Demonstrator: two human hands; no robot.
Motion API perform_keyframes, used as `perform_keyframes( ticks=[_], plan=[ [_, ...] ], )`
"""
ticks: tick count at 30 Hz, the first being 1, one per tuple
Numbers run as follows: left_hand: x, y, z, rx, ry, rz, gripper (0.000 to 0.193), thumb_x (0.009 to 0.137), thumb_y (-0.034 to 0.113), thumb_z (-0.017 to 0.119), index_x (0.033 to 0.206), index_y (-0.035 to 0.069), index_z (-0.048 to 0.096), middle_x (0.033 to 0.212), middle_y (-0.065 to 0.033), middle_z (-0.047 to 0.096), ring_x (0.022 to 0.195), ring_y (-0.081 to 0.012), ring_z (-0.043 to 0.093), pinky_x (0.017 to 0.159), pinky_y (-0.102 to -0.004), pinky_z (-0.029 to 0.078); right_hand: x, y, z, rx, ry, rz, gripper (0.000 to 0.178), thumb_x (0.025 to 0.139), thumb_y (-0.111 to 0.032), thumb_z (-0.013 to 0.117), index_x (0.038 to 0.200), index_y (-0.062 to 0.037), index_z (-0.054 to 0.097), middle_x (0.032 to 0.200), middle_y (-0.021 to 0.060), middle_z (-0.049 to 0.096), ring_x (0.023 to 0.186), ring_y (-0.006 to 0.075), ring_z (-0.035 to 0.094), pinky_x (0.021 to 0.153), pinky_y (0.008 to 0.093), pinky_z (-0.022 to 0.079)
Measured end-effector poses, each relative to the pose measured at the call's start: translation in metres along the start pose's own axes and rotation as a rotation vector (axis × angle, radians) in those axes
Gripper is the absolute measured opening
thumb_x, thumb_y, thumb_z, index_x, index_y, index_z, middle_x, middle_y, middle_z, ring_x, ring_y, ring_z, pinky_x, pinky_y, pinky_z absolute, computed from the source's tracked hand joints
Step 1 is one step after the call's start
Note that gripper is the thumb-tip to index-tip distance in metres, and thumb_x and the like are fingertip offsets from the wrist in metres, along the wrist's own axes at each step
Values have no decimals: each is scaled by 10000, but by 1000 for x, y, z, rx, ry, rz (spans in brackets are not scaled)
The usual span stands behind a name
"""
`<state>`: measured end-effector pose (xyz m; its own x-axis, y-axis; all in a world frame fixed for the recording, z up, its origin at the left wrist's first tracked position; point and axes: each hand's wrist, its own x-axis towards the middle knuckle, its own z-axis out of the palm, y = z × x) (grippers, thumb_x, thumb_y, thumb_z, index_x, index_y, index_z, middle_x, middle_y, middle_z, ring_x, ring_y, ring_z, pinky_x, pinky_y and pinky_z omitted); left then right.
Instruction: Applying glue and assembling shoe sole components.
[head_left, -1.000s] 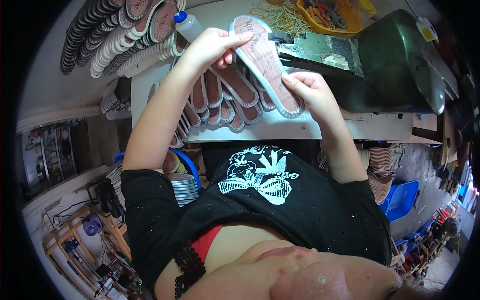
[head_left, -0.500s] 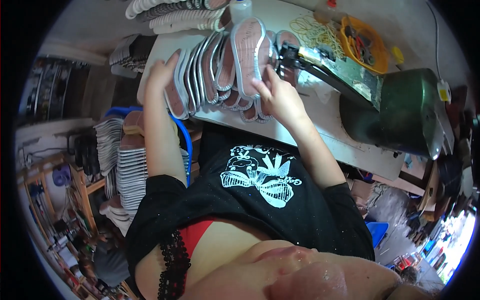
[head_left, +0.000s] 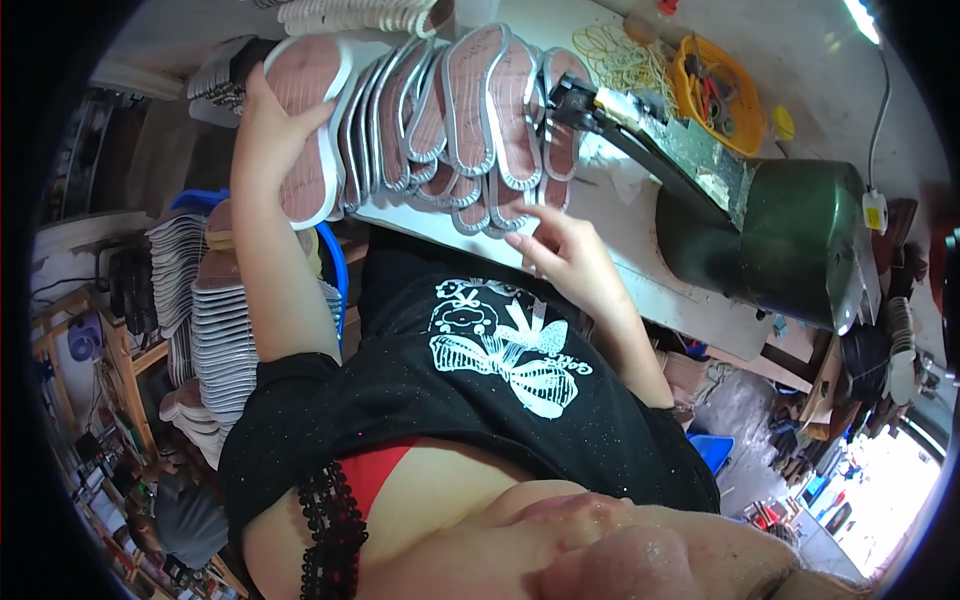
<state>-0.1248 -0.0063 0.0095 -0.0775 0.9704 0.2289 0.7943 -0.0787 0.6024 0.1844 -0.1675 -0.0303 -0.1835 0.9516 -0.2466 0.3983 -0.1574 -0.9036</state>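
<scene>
At the left end of a row of brownish-pink shoe insoles (head_left: pixel 425 110), my left hand (head_left: pixel 268 145) grips one insole (head_left: pixel 312 185). This insole has a white rim, and its broad face is turned up. My thumb lies across it, while the other fingers are partly hidden at its left edge. The other insoles have silvery, gathered rims and overlap one another along the table. My right hand (head_left: pixel 572 250) is at the table's near edge, just below the heel ends of the row. Its thumb and fingers are apart with nothing between them.
A machine with a dark arm (head_left: pixel 650 150) and a green cylindrical body (head_left: pixel 770 240) stands on the white table (head_left: pixel 640 235) at right. Behind it are an orange basket (head_left: pixel 745 85) of tools and tangled yellowish cord (head_left: pixel 625 60). Stacked soles (head_left: pixel 225 335) stand at my left.
My left hand has swung the end insole leftward, turning its face up. My right hand has come off the upper insoles and moved down toward the table's near edge. The view has shifted slightly.
</scene>
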Motion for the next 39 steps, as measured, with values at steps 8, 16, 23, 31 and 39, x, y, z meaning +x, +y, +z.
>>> perform_keyframes(
  ticks=[8, 16, 23, 31, 39],
  plan=[
    [-60, 136, 51, -1013, -425, 209, 839, 786, 286, 752, 1387, -40, 267, 1260, -173, 508, 1160, -208, 507, 969, -323, 402, 17, -43, -8, 293, 297, -455, 501, 812, -150, 728, 1217, 34, 498, 960, 73, 618, 830, 109, 584, 729, 237, 466],
    [-73, 149, 80, -1594, -764, -150, 352, 887, 217, 650, 1121, -34, 570, 986, -74, 662, 847, -82, 630, 783, -208, 501, 6, -30, -8, 945, 126, -632, 643, 927, -309, 573, 1378, 38, 275, 1297, 145, 475, 1172, 205, 495, 984, 339, 386],
    [-85, 166, 85, -1713, -928, -218, 348, 918, 223, 600, 1137, -45, 564, 978, -68, 660, 838, -77, 625, 759, -203, 497, 14, -20, -9, 1322, 188, -433, 490, 839, -152, 695, 1241, 4, 462, 1124, 90, 601, 1029, 195, 591, 893, 337, 484],
    [-84, 149, 87, -1328, -705, -35, 316, 879, 158, 648, 1125, -16, 553, 1003, -77, 647, 884, -101, 609, 789, -241, 486, 1, -44, -61, 692, 90, -83, 327, 855, -85, 662, 1128, 50, 543, 969, 85, 649, 804, 113, 632, 649, 221, 523],
    [-73, 151, 84, -1172, -742, 68, 648, 700, 144, 810, 1229, -36, 483, 1070, -102, 618, 957, -156, 601, 859, -300, 483, -5, -55, -56, 507, 108, -77, 242, 836, -36, 672, 1034, 74, 588, 883, 95, 667, 739, 129, 652, 673, 271, 566]
  ],
)
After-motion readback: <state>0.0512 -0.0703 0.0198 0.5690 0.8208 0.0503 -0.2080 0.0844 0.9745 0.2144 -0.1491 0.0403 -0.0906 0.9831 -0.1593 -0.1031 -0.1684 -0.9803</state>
